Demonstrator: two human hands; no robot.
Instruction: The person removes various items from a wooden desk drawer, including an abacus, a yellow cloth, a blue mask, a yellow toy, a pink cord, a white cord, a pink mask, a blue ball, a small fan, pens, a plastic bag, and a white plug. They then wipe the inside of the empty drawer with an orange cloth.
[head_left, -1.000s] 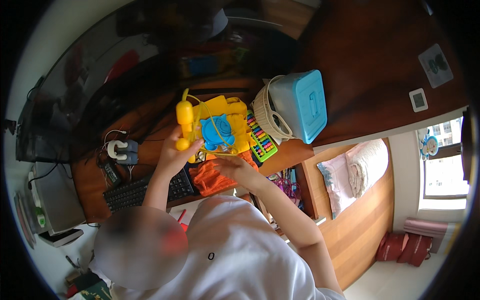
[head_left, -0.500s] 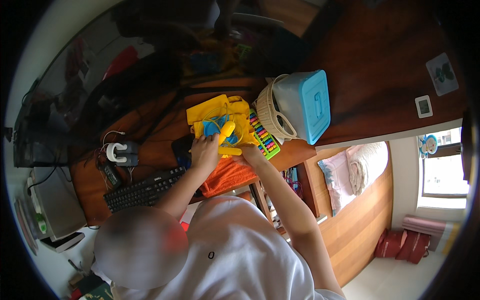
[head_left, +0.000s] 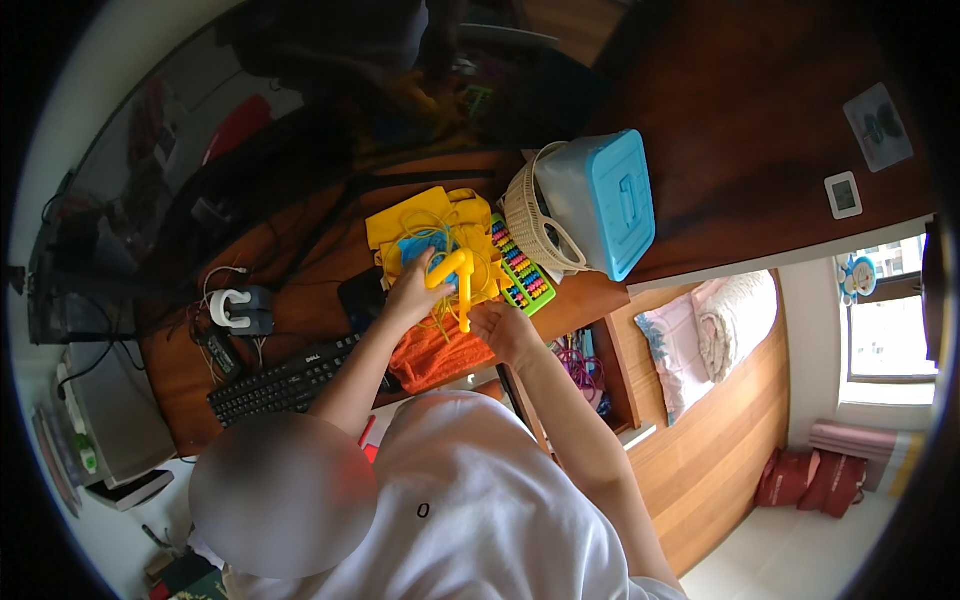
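From my distant post I watched the left hand (head_left: 413, 293) closed around a yellow handle (head_left: 443, 272), whose long axis slanted up and to the right, away from the palm. A second yellow handle (head_left: 465, 298) met or crossed its upper end and ran almost straight down toward the wearer's body. That second handle lay to the right of the left hand and just to the left of the right hand (head_left: 508, 333), so its lower end was nearer the right fingertips. The right fingers were partly curled; I could not tell whether they touched the handle or held any of the yellow cord (head_left: 437, 222).

The cord lay in loose loops above and between the hands, over a blue toy (head_left: 412, 247) and a yellow cloth (head_left: 392, 226). An orange cloth (head_left: 437, 358) sat below the left hand, on the near side. To the upper right of the right hand I saw a green-framed abacus (head_left: 537, 292), with a woven basket (head_left: 524, 218) beyond it. A black keyboard (head_left: 285, 378) lay off to the left.
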